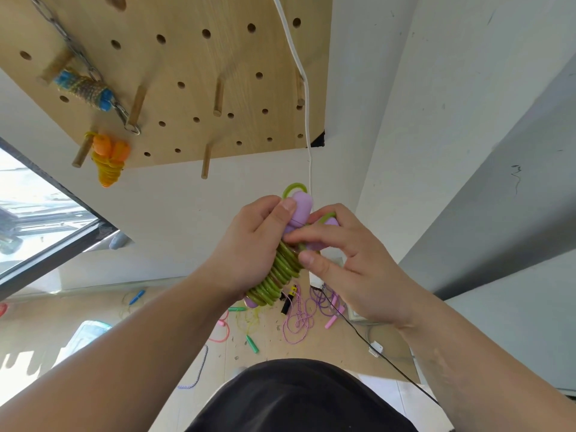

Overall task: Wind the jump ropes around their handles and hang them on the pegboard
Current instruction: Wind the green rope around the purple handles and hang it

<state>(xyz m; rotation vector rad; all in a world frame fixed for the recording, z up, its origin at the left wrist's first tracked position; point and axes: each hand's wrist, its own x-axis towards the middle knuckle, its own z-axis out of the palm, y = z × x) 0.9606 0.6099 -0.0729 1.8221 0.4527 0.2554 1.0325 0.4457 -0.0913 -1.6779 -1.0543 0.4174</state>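
The left hand [249, 241] is gripping the green jump rope [280, 272], coiled round its purple handles [300, 207], held up below the pegboard [174, 98]. The right hand [346, 260] is pinching the loose end, seemingly tucking it. Next, hanging its loop on a free peg [205, 162] is calling for careful aim.

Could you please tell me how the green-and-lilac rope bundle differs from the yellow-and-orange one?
The green rope wound round lilac handles is gripped by the left hand and right hand; the yellow rope wound round orange handles hangs from a wooden peg on the pegboard. The green one lies slanted; the yellow one hangs down. Both are coiled bundles.
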